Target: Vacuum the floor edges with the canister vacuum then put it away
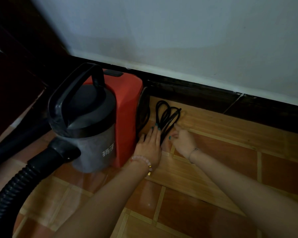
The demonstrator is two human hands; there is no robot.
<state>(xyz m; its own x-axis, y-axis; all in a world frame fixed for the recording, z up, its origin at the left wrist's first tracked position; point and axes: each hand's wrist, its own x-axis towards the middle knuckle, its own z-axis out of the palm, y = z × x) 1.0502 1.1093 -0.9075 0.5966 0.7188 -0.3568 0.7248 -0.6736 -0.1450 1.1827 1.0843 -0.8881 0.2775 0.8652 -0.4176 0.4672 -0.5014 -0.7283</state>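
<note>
The red canister vacuum (126,107) stands against the dark skirting board, with a grey dust cup and black carry handle (77,95) facing me. Its black ribbed hose (15,188) curves off to the lower left. A coiled black power cord (167,117) lies on the floor just right of the vacuum. My left hand (149,145) lies flat with straight fingers along the left side of the cord bundle. My right hand (182,140) has its fingers curled at the bundle's right side and pinches the cord.
A white wall (179,40) with a dark skirting board (213,98) runs behind. Dark wooden furniture (15,69) stands at the left. The floor (230,152) is orange-brown tile.
</note>
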